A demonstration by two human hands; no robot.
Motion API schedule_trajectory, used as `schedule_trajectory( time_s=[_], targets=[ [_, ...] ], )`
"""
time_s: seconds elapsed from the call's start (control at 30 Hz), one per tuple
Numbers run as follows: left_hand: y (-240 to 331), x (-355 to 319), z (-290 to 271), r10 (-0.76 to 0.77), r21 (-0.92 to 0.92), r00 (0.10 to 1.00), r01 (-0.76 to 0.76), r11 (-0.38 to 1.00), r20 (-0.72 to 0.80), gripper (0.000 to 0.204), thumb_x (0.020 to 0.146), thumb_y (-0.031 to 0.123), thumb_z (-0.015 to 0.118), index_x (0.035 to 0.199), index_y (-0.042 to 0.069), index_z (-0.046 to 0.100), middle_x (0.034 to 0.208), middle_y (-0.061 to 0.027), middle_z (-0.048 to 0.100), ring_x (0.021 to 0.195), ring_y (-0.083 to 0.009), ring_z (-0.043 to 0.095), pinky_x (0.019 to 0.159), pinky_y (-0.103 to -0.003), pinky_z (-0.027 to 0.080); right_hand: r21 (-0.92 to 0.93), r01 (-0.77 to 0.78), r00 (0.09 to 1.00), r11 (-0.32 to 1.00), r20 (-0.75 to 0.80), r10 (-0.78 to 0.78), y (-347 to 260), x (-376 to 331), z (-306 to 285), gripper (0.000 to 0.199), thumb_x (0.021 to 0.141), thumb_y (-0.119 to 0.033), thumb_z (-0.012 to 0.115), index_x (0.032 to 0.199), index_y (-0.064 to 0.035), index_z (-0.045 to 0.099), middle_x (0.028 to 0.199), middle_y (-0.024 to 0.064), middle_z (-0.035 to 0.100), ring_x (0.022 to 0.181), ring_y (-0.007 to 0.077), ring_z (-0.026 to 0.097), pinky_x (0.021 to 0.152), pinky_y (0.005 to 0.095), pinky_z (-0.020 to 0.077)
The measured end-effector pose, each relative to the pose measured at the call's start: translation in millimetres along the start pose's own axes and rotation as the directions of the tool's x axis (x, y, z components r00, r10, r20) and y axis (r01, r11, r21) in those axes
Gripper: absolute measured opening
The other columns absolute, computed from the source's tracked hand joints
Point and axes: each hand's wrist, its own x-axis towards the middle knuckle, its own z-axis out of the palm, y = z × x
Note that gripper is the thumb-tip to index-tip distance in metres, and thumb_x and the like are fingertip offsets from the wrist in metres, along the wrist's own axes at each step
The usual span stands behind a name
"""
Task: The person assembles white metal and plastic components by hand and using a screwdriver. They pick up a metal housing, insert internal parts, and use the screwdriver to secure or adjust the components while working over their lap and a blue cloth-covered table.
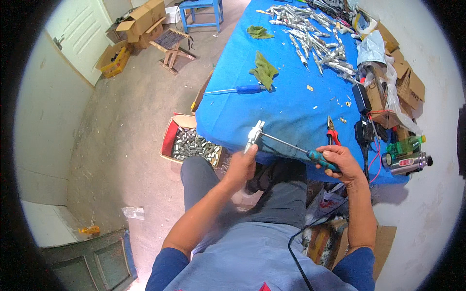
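Work surface: the blue-covered table [228,114] extends ahead of both hands, its near edge around the white part in the left hand. The heap of long white-and-silver pieces [315,48] lies far ahead of the hands, toward the right. An open box [168,138] of small metallic pieces [191,145] stands left of the left hand, below table level.

Left hand [242,166]: thumb and fingers pinch the lower end of the workpiece. Right hand [343,162]: fingers and thumb are wrapped around the handle of a teal screwdriver [318,157], its shaft angled across to the left.

Secondary tools: a blue-handled screwdriver [249,89] lies well ahead of the left hand; red-handled pliers [332,137] lie just ahead of the right.

Workpiece: the white part [254,133] projects upward from the left fingertips, between the hands and toward the left. The shaft's tip meets its right side; whether it is seated in a recess is too small to tell.

Recommended practice: grip the part firmly, seat the tip fully before applying force, increase pressure gradually, and place the left thumb outside the blade's slip path.
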Motion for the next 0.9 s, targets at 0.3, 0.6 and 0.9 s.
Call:
schedule_trajectory(
  time_s=[0.3,0.6,0.9],
  targets=[
    [13,-3,34,-0.020,-0.275,0.989,0.059,0.960,0.145,0.052,0.093,0.053,0.046,0.060,0.017,0.027,0.050,0.0047,0.020,0.041,-0.0097,0.018,0.041,-0.026,0.017,0.257,-0.011,0.995,0.966,0.101,-0.015,24,5,-20,0.028,0.090,-0.020,0.057,0.111,-0.0008,0.059,0.079,0.0137,0.065,0.045,0.0075,0.055,0.031,0.0145,0.0331],
    [26,2,53,-0.035,-0.241,0.996,0.052,0.969,0.076,0.052,0.093,0.056,0.044,0.059,0.020,0.027,0.050,0.0064,0.019,0.042,-0.0089,0.019,0.041,-0.025,0.015,0.711,-0.112,0.991,0.694,0.133,0.023,116,-13,64,0.025,0.093,-0.020,0.052,0.116,-0.0099,0.054,0.083,0.0114,0.062,0.047,0.0105,0.048,0.034,0.0189,0.0313],
    [12,5,76,-0.008,-0.049,0.999,0.010,0.999,0.053,0.053,0.094,0.052,0.043,0.059,0.015,0.029,0.048,0.0022,0.024,0.040,-0.0109,0.022,0.039,-0.027,0.016,0.341,0.482,0.851,0.807,-0.402,-0.338,109,-17,42,0.028,0.094,-0.018,0.052,0.118,-0.0025,0.054,0.085,0.0131,0.065,0.046,0.0077,0.052,0.036,0.0181,0.0345]
  ],
)
